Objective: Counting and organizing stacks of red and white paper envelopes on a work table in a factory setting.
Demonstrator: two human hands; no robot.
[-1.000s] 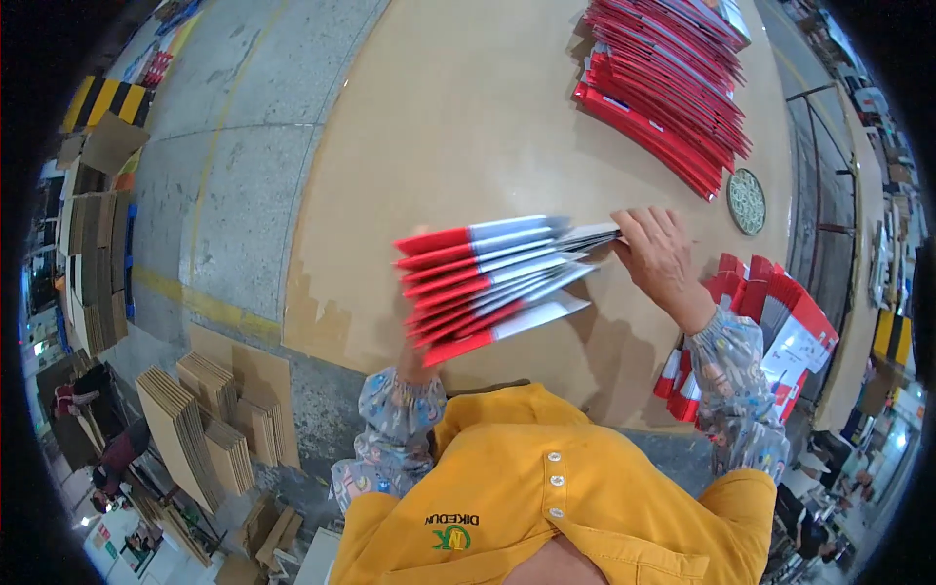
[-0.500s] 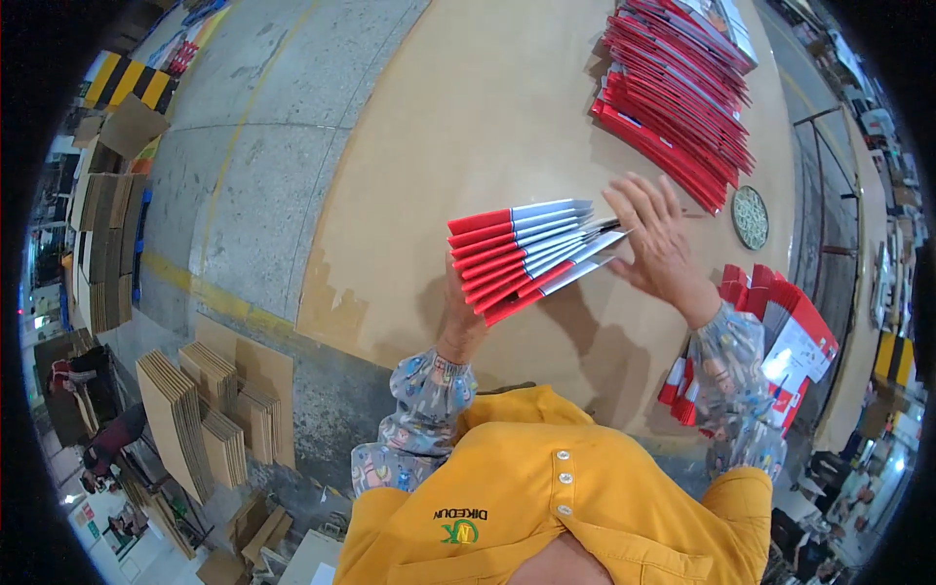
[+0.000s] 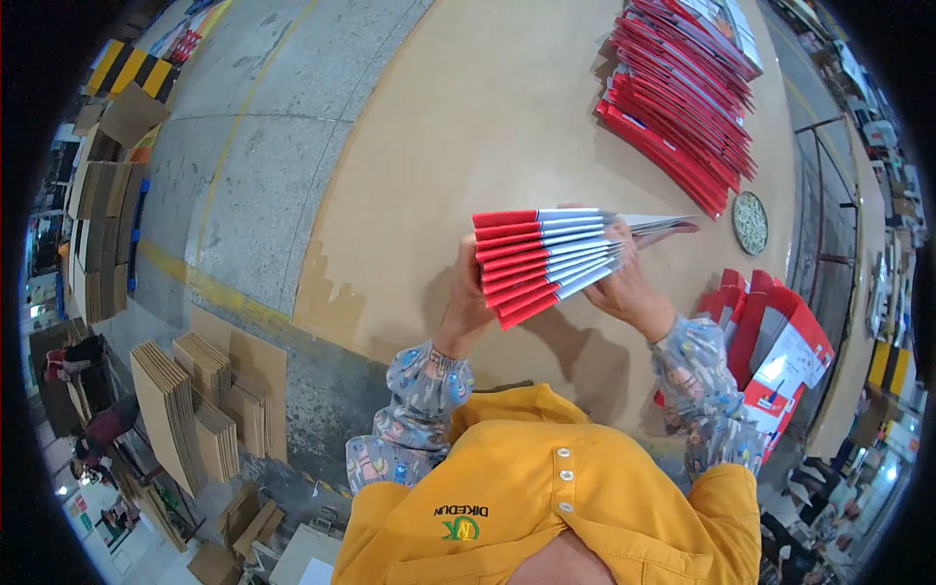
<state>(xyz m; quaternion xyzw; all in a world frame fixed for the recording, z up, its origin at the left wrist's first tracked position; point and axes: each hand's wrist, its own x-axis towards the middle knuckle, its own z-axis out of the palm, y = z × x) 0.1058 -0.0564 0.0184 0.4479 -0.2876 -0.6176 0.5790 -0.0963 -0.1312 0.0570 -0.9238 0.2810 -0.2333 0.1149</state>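
Note:
A fanned bundle of folded red-and-white printed cards [image 3: 541,255] is held above the table, red edges to the left and white parts to the right. My left hand [image 3: 468,300] grips its left end from beneath, with most of its fingers hidden behind the cards. My right hand [image 3: 632,285] closes round the right part, thumb side against the white edges. Thin pointed ends of a few cards stick out to the right past this hand.
A long stack of similar red cards [image 3: 678,122] lies at the far right of the brown table [image 3: 458,127]. Beside it is a round dish [image 3: 750,222] of small pale pieces. More red-and-white cards [image 3: 780,336] lie near my right forearm. Flat cardboard stacks [image 3: 168,414] stand on the floor at left.
My right hand has come in from the right, fingers spread before, and now grips the bundle's right part. The bundle has shifted slightly right, and pointed ends now extend past the hand.

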